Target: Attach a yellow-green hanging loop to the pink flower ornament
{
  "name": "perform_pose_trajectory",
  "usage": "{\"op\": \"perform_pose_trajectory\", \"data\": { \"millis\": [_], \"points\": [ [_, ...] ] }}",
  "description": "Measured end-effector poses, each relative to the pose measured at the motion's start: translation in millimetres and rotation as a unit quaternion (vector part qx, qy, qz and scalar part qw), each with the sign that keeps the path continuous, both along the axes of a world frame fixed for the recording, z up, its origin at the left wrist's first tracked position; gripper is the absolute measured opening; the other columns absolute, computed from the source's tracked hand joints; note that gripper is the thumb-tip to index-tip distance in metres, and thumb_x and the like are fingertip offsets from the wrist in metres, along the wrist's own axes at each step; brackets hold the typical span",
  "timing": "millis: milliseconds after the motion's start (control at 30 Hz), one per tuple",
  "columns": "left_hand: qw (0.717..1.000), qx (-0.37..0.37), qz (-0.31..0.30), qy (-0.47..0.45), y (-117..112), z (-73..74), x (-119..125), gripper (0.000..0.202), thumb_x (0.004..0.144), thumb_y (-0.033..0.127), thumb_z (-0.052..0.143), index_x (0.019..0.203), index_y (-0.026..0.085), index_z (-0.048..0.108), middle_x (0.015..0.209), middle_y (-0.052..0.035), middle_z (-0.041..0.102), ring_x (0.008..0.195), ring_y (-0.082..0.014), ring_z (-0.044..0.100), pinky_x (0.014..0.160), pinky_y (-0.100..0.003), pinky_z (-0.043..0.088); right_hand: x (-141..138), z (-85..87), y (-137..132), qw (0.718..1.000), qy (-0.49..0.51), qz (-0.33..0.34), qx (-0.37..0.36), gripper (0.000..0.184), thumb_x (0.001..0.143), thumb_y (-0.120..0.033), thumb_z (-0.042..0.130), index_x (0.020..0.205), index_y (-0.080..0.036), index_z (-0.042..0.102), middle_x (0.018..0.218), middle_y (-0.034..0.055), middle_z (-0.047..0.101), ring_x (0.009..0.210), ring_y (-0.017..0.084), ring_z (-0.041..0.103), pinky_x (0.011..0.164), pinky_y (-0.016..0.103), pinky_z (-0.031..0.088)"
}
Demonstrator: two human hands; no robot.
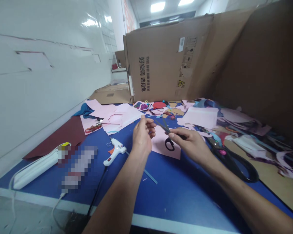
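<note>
My right hand (189,144) grips a small pair of scissors (167,130) with black handles, its blades pointing up and left toward my left hand. My left hand (143,136) is raised just beyond the blade tips, and its fingertips pinch something small that I cannot make out clearly. Under both hands lies a pink paper sheet (164,146) on the blue tabletop (166,191). A white hot glue gun (114,151) lies left of my left wrist. Large black-handled scissors (230,164) lie right of my right forearm.
Pink paper sheets (119,117) and coloured cutouts (148,105) lie along the far side, with scraps piled at right. A maroon sheet (60,139), a white power strip (35,167) and a pixelated object (79,165) lie at left. Cardboard panels (161,61) stand behind.
</note>
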State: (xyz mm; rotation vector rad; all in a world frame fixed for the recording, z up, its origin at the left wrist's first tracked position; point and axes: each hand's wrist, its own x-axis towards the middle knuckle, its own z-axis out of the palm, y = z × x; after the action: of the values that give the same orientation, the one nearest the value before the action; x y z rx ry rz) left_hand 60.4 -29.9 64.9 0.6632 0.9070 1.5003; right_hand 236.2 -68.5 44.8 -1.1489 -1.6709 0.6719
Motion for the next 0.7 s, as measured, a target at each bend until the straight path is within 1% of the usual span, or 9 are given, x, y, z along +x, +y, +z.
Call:
{"op": "perform_pose_trajectory", "data": {
  "millis": [100, 167, 233, 300, 400, 467, 500, 600, 700],
  "points": [
    [1.0, -0.008, 0.011, 0.014, -1, -1.8, 1, 0.028, 0.076, 0.037, 0.081, 0.092, 0.02, 0.065, 0.076, 0.0004, 0.067, 0.055, -0.0091, 0.052, 0.053, -0.023, 0.036, 1, 2.7, 1, 0.997, 0.055, 0.008, -0.059, 0.035, 0.091, -0.056, 0.072, 0.09, -0.022, 0.08, 0.076, 0.0033, 0.07, 0.07, 0.021, 0.057, 0.065, 0.034, 0.042],
    [0.999, 0.005, -0.022, 0.044, -4, -4.7, 6, 0.029, 0.073, 0.034, 0.083, 0.094, 0.021, 0.068, 0.082, -0.0009, 0.07, 0.06, -0.0104, 0.055, 0.056, -0.023, 0.039, 1, 4.3, 0, 0.993, 0.082, 0.018, -0.082, 0.039, 0.09, -0.06, 0.072, 0.088, -0.021, 0.078, 0.069, 0.0006, 0.061, 0.064, 0.017, 0.049, 0.061, 0.032, 0.038],
    [0.994, 0.034, -0.07, 0.083, -8, -8.1, 12, 0.028, 0.071, 0.036, 0.085, 0.088, 0.02, 0.071, 0.082, -0.002, 0.07, 0.065, -0.0115, 0.057, 0.06, -0.024, 0.041, 1, 4.9, 0, 0.991, 0.097, 0.021, -0.09, 0.04, 0.089, -0.06, 0.073, 0.086, -0.021, 0.076, 0.067, -0.0011, 0.056, 0.062, 0.016, 0.045, 0.059, 0.031, 0.036],
    [0.988, 0.062, -0.086, 0.111, -9, -11.1, 17, 0.026, 0.069, 0.038, 0.087, 0.079, 0.019, 0.072, 0.079, -0.0017, 0.068, 0.069, -0.0121, 0.057, 0.063, -0.024, 0.042, 1, 4.1, 1, 0.989, 0.11, 0.023, -0.101, 0.039, 0.087, -0.06, 0.075, 0.088, -0.021, 0.077, 0.067, -0.0013, 0.057, 0.062, 0.016, 0.046, 0.061, 0.031, 0.038],
    [0.99, 0.065, -0.055, 0.109, -7, -12.4, 17, 0.025, 0.067, 0.037, 0.087, 0.072, 0.018, 0.071, 0.07, -0.0002, 0.063, 0.067, -0.0119, 0.055, 0.065, -0.025, 0.04, 2, 0.9, 4, 0.978, 0.165, 0.027, -0.121, 0.04, 0.081, -0.056, 0.083, 0.102, -0.022, 0.078, 0.082, 0.0014, 0.068, 0.072, 0.018, 0.056, 0.068, 0.032, 0.045],
    [0.993, 0.056, -0.037, 0.096, -4, -11.4, 14, 0.026, 0.066, 0.036, 0.088, 0.072, 0.018, 0.071, 0.067, 0.0005, 0.062, 0.065, -0.0114, 0.054, 0.064, -0.024, 0.04, 5, -1.6, 8, 0.97, 0.209, 0.032, -0.122, 0.044, 0.078, -0.052, 0.087, 0.108, -0.022, 0.077, 0.09, 0.0025, 0.071, 0.078, 0.018, 0.059, 0.072, 0.033, 0.047],
    [0.994, 0.053, -0.034, 0.094, -3, -10.7, 13, 0.026, 0.065, 0.036, 0.088, 0.073, 0.018, 0.071, 0.066, 0.0006, 0.061, 0.063, -0.0111, 0.054, 0.063, -0.024, 0.039, 6, -2.6, 9, 0.967, 0.224, 0.034, -0.12, 0.044, 0.078, -0.05, 0.088, 0.108, -0.021, 0.077, 0.089, 0.0021, 0.07, 0.077, 0.018, 0.059, 0.072, 0.032, 0.047],
    [0.993, 0.051, -0.037, 0.103, -3, -9.2, 12, 0.027, 0.066, 0.036, 0.088, 0.072, 0.018, 0.07, 0.063, 0.0004, 0.062, 0.06, -0.0109, 0.054, 0.062, -0.024, 0.039, 8, -3.6, 11, 0.961, 0.248, 0.041, -0.115, 0.039, 0.08, -0.05, 0.088, 0.103, -0.02, 0.075, 0.079, -0.0003, 0.066, 0.071, 0.016, 0.056, 0.069, 0.031, 0.045],
    [0.991, 0.054, -0.047, 0.112, -5, -9.5, 15, 0.027, 0.067, 0.037, 0.087, 0.071, 0.018, 0.069, 0.06, 0.0003, 0.061, 0.058, -0.011, 0.053, 0.061, -0.024, 0.04, 8, -2.3, 10, 0.96, 0.248, 0.047, -0.125, 0.039, 0.084, -0.056, 0.086, 0.089, -0.02, 0.071, 0.072, -0.0018, 0.06, 0.064, 0.015, 0.052, 0.062, 0.03, 0.041]
  ]
}}
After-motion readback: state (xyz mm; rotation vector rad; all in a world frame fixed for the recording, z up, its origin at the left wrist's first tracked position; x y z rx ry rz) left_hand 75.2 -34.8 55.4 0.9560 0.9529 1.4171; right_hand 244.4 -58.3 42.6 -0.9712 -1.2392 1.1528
